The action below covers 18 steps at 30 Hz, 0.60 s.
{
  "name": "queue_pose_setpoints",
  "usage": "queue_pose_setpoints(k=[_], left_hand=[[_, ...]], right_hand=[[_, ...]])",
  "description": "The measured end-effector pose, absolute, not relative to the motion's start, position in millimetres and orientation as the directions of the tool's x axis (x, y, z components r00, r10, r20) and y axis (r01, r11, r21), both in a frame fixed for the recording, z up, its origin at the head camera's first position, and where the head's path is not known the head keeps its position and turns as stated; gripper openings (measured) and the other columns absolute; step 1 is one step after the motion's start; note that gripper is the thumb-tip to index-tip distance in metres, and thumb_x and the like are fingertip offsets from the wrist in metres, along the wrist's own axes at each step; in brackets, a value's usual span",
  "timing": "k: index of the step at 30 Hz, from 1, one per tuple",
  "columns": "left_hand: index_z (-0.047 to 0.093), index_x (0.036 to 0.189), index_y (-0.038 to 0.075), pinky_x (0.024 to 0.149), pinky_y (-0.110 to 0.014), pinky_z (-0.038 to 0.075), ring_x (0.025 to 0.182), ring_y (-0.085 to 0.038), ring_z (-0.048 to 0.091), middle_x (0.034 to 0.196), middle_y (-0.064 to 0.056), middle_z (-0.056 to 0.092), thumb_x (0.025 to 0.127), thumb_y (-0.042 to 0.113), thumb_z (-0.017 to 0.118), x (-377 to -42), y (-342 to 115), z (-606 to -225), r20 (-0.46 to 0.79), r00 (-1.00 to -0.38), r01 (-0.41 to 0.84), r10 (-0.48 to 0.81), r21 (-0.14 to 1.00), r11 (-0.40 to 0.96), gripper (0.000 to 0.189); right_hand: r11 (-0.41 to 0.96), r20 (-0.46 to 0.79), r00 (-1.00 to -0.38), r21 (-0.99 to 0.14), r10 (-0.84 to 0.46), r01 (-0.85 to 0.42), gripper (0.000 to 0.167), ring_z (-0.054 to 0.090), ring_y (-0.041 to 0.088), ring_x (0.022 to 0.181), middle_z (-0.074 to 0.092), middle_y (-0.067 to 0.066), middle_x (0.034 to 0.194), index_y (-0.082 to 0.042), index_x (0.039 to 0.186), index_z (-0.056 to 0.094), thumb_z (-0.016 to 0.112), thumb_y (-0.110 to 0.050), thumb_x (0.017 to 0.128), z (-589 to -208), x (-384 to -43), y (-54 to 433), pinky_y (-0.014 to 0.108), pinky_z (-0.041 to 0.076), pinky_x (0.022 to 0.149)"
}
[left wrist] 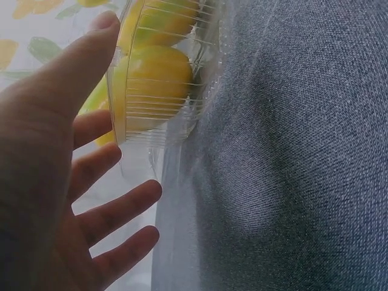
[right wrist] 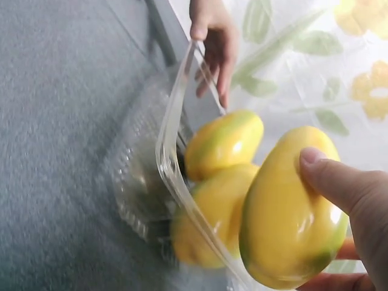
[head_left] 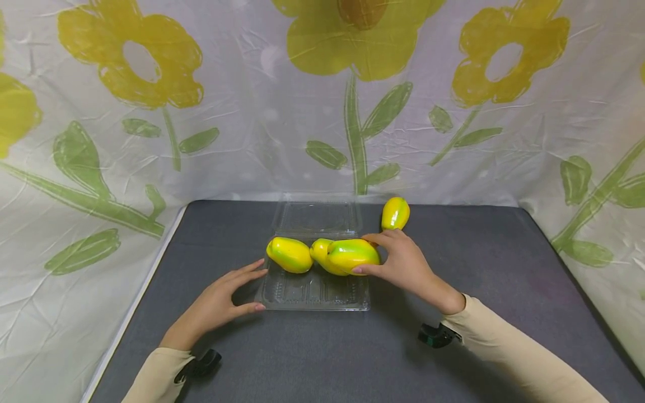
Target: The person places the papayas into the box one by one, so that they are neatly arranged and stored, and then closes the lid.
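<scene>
My right hand (head_left: 405, 263) holds a yellow-green mango (head_left: 354, 255) between thumb and fingers, above the right part of a clear plastic clamshell box (head_left: 317, 305). In the right wrist view this mango (right wrist: 291, 212) is just outside the box rim. Two other mangoes lie in the box, the left mango (head_left: 290, 255) and the middle mango (head_left: 321, 252), which the held one partly covers. At the box's left side is my left hand (head_left: 219, 302), fingers spread and holding nothing. Its thumb (left wrist: 73, 66) is by the rim in the left wrist view; whether it touches I cannot tell.
Behind the box its clear lid (head_left: 318, 217) lies folded back. One more mango (head_left: 395, 214) rests on the dark grey tablecloth (head_left: 468, 257), to the back right. A flower-printed curtain (head_left: 242, 140) stands at the table's back and sides.
</scene>
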<state>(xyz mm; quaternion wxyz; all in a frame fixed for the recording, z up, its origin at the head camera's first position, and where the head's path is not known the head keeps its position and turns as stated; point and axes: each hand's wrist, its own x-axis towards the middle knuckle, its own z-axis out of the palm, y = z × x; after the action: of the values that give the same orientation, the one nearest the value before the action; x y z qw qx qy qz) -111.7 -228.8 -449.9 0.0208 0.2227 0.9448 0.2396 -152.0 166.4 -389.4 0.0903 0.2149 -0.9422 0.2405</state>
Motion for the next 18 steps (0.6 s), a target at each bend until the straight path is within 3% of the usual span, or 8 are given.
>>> queue_pose_setpoints(k=[7,18], left_hand=[[0.05,0.146,0.026,0.11,-0.063,0.039,0.142,-0.035,0.044,0.161,0.005,0.037,0.078,0.044,0.082,-111,-229,-451,0.076,-0.899,0.414,0.431,0.468,0.781,0.078],[0.049,0.147,0.027,0.109,-0.062,0.041,0.141,-0.035,0.045,0.161,0.005,0.037,0.078,0.045,0.081,-112,-229,-452,0.08,-0.899,0.416,0.431,0.466,0.781,0.078]], right_hand=[[0.802,0.237,-0.904,-0.42,-0.355,-0.425,0.068,0.057,0.018,0.09,0.072,-0.001,0.103,-0.018,0.123,0.07,0.084,-0.057,0.068,-391,-148,155,0.03,0.046,0.07],[0.786,0.199,-0.91,-0.459,-0.364,-0.415,0.068,0.06,0.021,0.094,0.073,-0.003,0.106,-0.02,0.125,0.07,0.083,-0.057,0.07,-395,-145,142,0.03,0.047,0.072]])
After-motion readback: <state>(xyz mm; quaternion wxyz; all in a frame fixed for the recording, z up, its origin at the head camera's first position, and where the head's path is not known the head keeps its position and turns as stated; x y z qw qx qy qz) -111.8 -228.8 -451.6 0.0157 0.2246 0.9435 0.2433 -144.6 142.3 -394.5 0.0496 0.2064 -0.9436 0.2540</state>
